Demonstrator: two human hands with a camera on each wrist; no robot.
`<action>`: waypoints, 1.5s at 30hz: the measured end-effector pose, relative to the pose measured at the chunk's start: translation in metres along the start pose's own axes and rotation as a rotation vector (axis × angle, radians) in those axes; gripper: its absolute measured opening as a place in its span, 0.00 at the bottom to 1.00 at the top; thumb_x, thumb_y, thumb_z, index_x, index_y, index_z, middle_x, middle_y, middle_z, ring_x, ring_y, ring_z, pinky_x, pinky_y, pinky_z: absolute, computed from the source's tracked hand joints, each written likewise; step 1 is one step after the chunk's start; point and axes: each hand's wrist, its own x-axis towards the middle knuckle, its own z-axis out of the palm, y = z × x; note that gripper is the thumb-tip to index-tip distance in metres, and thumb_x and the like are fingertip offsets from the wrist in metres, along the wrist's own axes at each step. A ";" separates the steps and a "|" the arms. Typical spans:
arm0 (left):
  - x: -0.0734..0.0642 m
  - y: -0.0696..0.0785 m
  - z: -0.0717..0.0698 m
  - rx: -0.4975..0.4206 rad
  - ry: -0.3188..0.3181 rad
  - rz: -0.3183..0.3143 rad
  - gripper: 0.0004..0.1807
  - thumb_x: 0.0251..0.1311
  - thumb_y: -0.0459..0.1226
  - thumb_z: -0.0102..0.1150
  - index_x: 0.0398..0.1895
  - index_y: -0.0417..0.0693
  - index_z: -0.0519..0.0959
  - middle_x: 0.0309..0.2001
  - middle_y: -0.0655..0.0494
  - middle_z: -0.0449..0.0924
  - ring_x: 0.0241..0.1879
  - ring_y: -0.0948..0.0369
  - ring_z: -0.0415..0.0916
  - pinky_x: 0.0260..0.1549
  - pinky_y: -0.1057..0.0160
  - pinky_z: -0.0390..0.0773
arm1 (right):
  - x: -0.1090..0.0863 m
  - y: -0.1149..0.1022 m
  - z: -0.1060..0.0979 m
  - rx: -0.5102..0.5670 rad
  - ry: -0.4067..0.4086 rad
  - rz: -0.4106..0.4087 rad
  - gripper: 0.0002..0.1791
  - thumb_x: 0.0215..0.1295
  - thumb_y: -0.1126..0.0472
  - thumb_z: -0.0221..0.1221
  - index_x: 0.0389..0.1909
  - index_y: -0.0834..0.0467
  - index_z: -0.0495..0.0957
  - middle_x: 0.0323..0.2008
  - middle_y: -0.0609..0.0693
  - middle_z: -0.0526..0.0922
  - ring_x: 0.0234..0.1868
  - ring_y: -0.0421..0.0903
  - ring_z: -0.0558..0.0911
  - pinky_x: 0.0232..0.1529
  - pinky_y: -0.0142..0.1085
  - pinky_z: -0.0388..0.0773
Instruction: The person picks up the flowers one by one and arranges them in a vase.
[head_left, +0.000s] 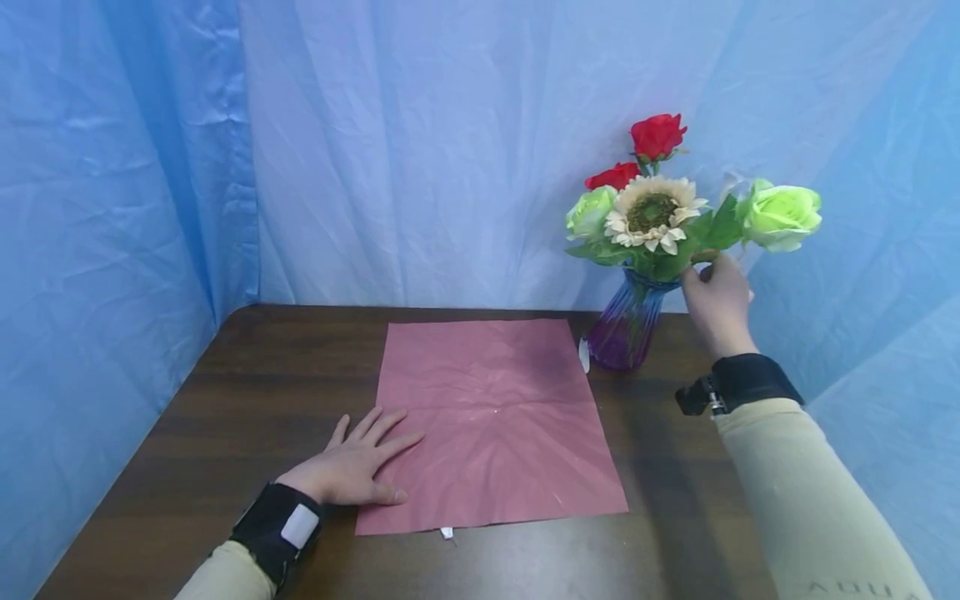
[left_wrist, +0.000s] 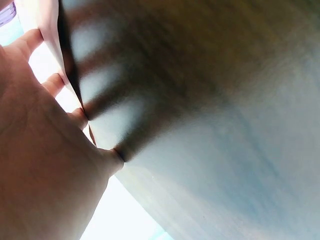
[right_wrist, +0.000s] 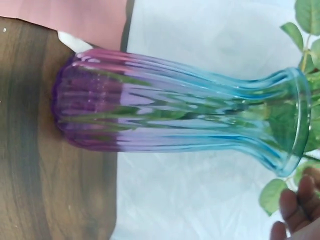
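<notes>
A pink sheet of paper (head_left: 495,392) with creases lies on the brown table. My left hand (head_left: 352,467) rests on its left edge, palm down with fingers spread. To the right of the paper stands a ribbed glass vase (head_left: 626,325), purple at the base and blue toward the rim. It holds two red roses (head_left: 657,137), a cream sunflower (head_left: 651,212) and a green rose (head_left: 591,213). Beside the rim, my right hand (head_left: 718,300) has curled fingers among the leaves and grips a second green rose (head_left: 783,215) low on its stem; the grip itself is partly hidden.
Small white pieces stick out from under the paper, one at its right edge (head_left: 584,354) by the vase and one at its front edge (head_left: 447,532). Light blue curtains (head_left: 420,150) hang behind the table (head_left: 247,400) and at both sides.
</notes>
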 end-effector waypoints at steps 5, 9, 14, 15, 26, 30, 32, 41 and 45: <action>0.000 -0.001 0.001 0.004 0.008 0.000 0.47 0.56 0.66 0.63 0.79 0.70 0.61 0.83 0.51 0.43 0.81 0.40 0.33 0.69 0.24 0.32 | -0.004 0.001 0.000 0.048 0.099 0.024 0.19 0.74 0.49 0.52 0.52 0.60 0.78 0.26 0.43 0.75 0.35 0.51 0.75 0.39 0.39 0.68; 0.001 -0.002 0.001 0.005 0.010 0.003 0.47 0.56 0.67 0.63 0.79 0.70 0.61 0.83 0.51 0.43 0.81 0.39 0.33 0.69 0.24 0.32 | -0.004 0.002 -0.001 0.022 0.126 -0.030 0.17 0.76 0.52 0.52 0.48 0.63 0.78 0.30 0.51 0.78 0.33 0.49 0.73 0.36 0.37 0.64; 0.003 -0.004 0.002 0.011 0.011 0.003 0.48 0.55 0.67 0.62 0.79 0.70 0.60 0.83 0.52 0.43 0.81 0.40 0.33 0.69 0.24 0.32 | -0.003 0.004 0.000 -0.031 0.124 -0.117 0.16 0.75 0.55 0.55 0.41 0.67 0.80 0.28 0.58 0.76 0.33 0.55 0.73 0.36 0.43 0.62; 0.003 -0.004 0.002 0.012 0.011 0.003 0.48 0.55 0.67 0.62 0.79 0.71 0.60 0.83 0.52 0.43 0.81 0.40 0.33 0.69 0.24 0.32 | -0.003 0.004 0.001 -0.035 0.121 -0.129 0.16 0.74 0.56 0.56 0.39 0.67 0.81 0.26 0.57 0.75 0.32 0.56 0.72 0.35 0.43 0.62; 0.003 -0.003 0.003 0.016 0.010 0.005 0.48 0.55 0.67 0.62 0.79 0.71 0.60 0.83 0.52 0.42 0.81 0.40 0.33 0.69 0.24 0.32 | -0.012 0.004 0.008 0.003 0.070 -0.097 0.15 0.72 0.58 0.56 0.38 0.66 0.85 0.24 0.54 0.76 0.30 0.52 0.71 0.32 0.40 0.62; 0.003 -0.003 0.003 0.016 0.007 0.001 0.48 0.55 0.67 0.62 0.79 0.71 0.60 0.83 0.52 0.42 0.81 0.40 0.33 0.69 0.24 0.31 | -0.015 0.000 0.011 0.006 0.071 -0.104 0.16 0.72 0.58 0.55 0.37 0.66 0.85 0.24 0.57 0.78 0.28 0.51 0.71 0.29 0.39 0.62; 0.004 -0.003 0.003 0.015 0.006 0.002 0.48 0.55 0.68 0.62 0.79 0.71 0.60 0.83 0.52 0.42 0.81 0.40 0.33 0.69 0.24 0.31 | -0.015 -0.001 0.013 0.005 0.080 -0.114 0.16 0.71 0.59 0.55 0.34 0.67 0.85 0.23 0.58 0.77 0.27 0.52 0.70 0.29 0.39 0.61; 0.005 -0.004 0.004 0.024 0.012 0.003 0.47 0.55 0.68 0.62 0.79 0.72 0.60 0.83 0.53 0.42 0.81 0.40 0.34 0.69 0.24 0.32 | -0.015 0.001 0.018 -0.007 0.106 -0.131 0.15 0.70 0.59 0.55 0.30 0.65 0.83 0.20 0.55 0.74 0.25 0.52 0.69 0.29 0.40 0.61; 0.005 -0.005 0.004 0.023 0.007 0.002 0.48 0.55 0.69 0.61 0.79 0.72 0.60 0.83 0.53 0.42 0.81 0.40 0.34 0.69 0.24 0.32 | -0.020 0.006 0.020 0.019 0.092 -0.103 0.15 0.71 0.58 0.53 0.46 0.64 0.83 0.26 0.58 0.75 0.29 0.54 0.71 0.31 0.42 0.62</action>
